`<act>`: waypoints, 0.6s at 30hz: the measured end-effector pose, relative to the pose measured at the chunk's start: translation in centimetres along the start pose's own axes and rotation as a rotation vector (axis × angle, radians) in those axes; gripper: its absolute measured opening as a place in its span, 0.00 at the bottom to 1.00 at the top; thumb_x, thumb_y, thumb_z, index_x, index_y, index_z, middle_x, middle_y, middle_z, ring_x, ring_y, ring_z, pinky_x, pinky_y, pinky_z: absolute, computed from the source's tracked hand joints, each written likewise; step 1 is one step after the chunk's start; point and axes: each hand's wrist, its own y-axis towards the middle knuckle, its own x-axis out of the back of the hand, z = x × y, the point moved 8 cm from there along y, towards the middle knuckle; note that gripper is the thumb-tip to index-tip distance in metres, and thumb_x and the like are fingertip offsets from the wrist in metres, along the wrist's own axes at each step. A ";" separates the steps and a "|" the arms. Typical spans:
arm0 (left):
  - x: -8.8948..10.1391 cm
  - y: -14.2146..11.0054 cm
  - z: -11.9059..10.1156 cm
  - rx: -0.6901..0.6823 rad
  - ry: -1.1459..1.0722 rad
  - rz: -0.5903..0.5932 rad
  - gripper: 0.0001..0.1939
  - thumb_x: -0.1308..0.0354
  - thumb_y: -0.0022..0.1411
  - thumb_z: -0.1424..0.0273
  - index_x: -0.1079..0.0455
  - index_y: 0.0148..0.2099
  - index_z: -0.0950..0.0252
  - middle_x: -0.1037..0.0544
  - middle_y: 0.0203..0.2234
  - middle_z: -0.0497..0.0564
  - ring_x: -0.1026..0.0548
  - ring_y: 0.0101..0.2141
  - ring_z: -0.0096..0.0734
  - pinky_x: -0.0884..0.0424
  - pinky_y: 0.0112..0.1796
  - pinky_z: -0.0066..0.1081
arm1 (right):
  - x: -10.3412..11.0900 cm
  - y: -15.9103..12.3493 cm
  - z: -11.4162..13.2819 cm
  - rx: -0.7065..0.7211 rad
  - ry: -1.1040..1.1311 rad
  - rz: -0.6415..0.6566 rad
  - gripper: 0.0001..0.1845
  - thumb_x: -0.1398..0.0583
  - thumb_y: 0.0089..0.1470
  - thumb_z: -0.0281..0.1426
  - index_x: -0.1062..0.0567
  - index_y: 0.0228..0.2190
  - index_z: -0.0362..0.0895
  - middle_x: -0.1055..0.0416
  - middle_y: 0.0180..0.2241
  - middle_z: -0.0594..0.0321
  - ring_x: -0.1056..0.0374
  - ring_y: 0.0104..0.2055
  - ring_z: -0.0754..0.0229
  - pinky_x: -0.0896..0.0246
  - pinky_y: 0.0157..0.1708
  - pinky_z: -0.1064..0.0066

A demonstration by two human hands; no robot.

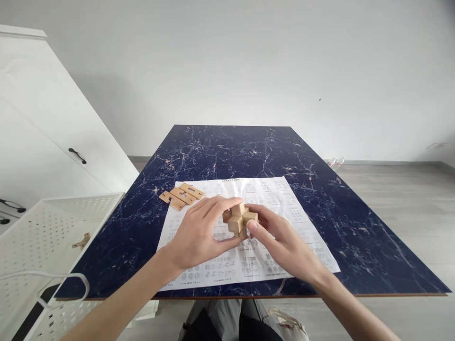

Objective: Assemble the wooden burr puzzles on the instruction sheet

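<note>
- While both hands grip it in the head view, the wooden block puzzle [237, 224] lies between them, over the printed sheet [302, 227].
- From the puzzle, the left hand [199, 232] is toward 8 o'clock, clamped on it with a finger across the top block and the thumb at its lower side.
- The right hand [284, 237] is toward 4 o'clock, its thumb on the near right block, its other fingers partly hidden behind.
- At 10 o'clock, flat wooden plates [183, 195] overlap the sheet's corner on the dark blue tabletop [234, 151].
- Toward 8 o'clock, beyond the tabletop's edge, a small wooden piece [81, 240] lies in a white perforated basket [46, 218].
</note>
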 end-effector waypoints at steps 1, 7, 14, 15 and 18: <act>0.0 -0.1 -0.1 -0.014 0.009 -0.013 0.29 0.29 0.66 0.64 0.36 0.64 0.58 0.17 0.47 0.50 0.18 0.44 0.39 0.25 0.48 0.39 | -0.2 0.0 0.1 0.012 0.010 0.003 0.24 0.43 0.72 0.47 0.26 0.58 0.45 0.20 0.51 0.52 0.23 0.45 0.53 0.27 0.47 0.58; 0.2 -0.5 -0.5 -0.083 0.041 -0.050 0.30 0.30 0.69 0.62 0.37 0.66 0.58 0.17 0.51 0.53 0.17 0.47 0.41 0.24 0.49 0.40 | -0.5 -0.2 0.7 0.076 -0.020 -0.041 0.23 0.46 0.74 0.46 0.24 0.58 0.46 0.20 0.51 0.52 0.24 0.49 0.49 0.29 0.49 0.56; -0.1 0.2 -0.3 -0.076 -0.088 0.017 0.36 0.30 0.68 0.58 0.40 0.71 0.52 0.22 0.57 0.56 0.22 0.56 0.45 0.25 0.55 0.45 | -0.2 -0.5 1.3 0.169 -0.026 -0.096 0.21 0.48 0.77 0.42 0.28 0.62 0.48 0.24 0.57 0.51 0.27 0.57 0.47 0.31 0.56 0.54; -0.2 0.3 -0.1 -0.051 -0.159 0.053 0.42 0.28 0.65 0.54 0.43 0.73 0.51 0.24 0.60 0.57 0.24 0.58 0.48 0.25 0.57 0.47 | -0.1 -0.6 1.3 0.178 -0.025 -0.097 0.21 0.48 0.77 0.42 0.29 0.63 0.49 0.25 0.58 0.52 0.27 0.58 0.47 0.31 0.57 0.55; -0.7 0.2 0.8 0.046 -0.376 0.117 0.50 0.30 0.61 0.43 0.46 0.76 0.51 0.29 0.64 0.61 0.27 0.62 0.53 0.26 0.59 0.51 | 0.1 -1.0 1.1 0.202 -0.042 -0.096 0.21 0.49 0.78 0.42 0.30 0.64 0.51 0.26 0.60 0.53 0.29 0.61 0.48 0.30 0.58 0.56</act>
